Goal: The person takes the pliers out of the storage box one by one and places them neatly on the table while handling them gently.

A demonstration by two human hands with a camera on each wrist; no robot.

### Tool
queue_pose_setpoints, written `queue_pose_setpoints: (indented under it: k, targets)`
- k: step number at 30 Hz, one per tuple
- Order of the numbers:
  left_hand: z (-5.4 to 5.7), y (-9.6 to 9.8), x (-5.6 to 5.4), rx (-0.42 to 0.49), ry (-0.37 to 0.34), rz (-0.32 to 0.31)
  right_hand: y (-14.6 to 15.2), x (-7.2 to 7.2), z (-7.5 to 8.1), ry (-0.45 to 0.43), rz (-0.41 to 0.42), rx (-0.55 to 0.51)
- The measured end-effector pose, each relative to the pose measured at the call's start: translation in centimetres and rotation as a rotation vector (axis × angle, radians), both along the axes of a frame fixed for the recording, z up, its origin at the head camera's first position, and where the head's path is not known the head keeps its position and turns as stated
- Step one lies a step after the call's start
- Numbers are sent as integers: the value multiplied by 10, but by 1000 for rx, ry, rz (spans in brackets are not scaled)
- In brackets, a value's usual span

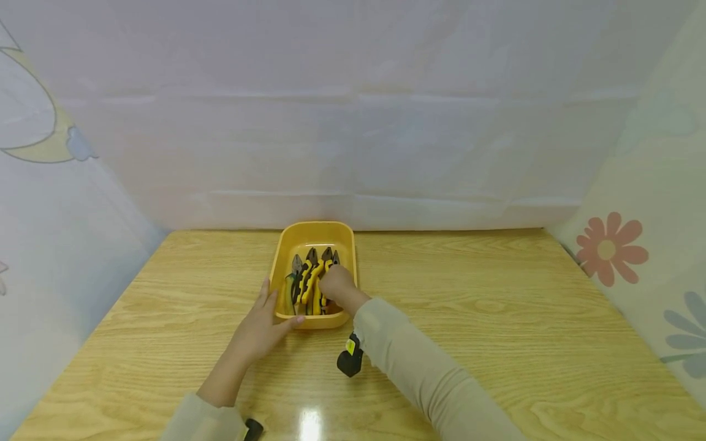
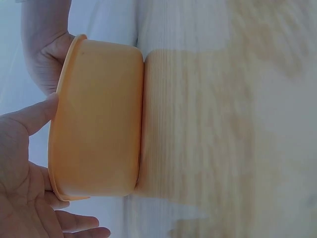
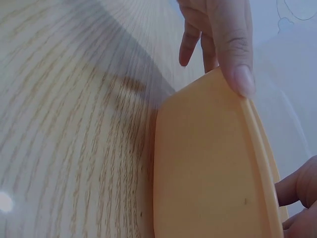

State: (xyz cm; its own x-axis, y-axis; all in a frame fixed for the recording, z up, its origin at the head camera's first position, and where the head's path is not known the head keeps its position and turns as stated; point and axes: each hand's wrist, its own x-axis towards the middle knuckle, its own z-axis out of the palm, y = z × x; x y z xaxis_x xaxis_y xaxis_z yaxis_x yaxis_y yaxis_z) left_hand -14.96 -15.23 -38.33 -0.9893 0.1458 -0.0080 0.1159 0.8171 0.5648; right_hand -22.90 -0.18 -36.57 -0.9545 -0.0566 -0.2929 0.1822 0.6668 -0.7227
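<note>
A yellow plastic bin point(image 1: 315, 229) holds several pliers point(image 1: 311, 282) with yellow-and-black handles, dark heads toward its far end. One tool at the left has a greenish-yellow handle. My left hand point(image 1: 260, 331) spans the bin's near left corner, thumb on the front rim and straight fingers along the left side; the left wrist view shows that thumb point(image 2: 42, 113) touching the rim. Inside the bin's right side, my right hand point(image 1: 337, 286) reaches down over the rightmost pliers. Its fingertips are hidden, and I cannot tell whether they grip a handle.
The bin stands on a wood-grain table point(image 1: 469, 294), near the back edge. Behind it hangs a pale, creased sheet point(image 1: 353, 122). Printed panels flank the table, the right one with a red flower point(image 1: 612, 250). Black wrist-worn devices show below both sleeves.
</note>
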Motion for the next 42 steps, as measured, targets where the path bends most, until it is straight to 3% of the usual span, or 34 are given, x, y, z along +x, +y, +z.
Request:
queue_pose_setpoints:
  k: [16, 28, 36, 42]
  targets:
    - [-1, -1, 1, 8, -20, 18, -3, -5, 1, -143, -187, -318]
    - [-2, -1, 0, 21, -20, 17, -2, -7, 2, -163, -230, -381]
    - [0, -1, -1, 19, -33, 25, -1, -6, 3, -149, -240, -367]
    - [1, -2, -2, 21, -38, 36, -5, -5, 6, -167, -270, -471]
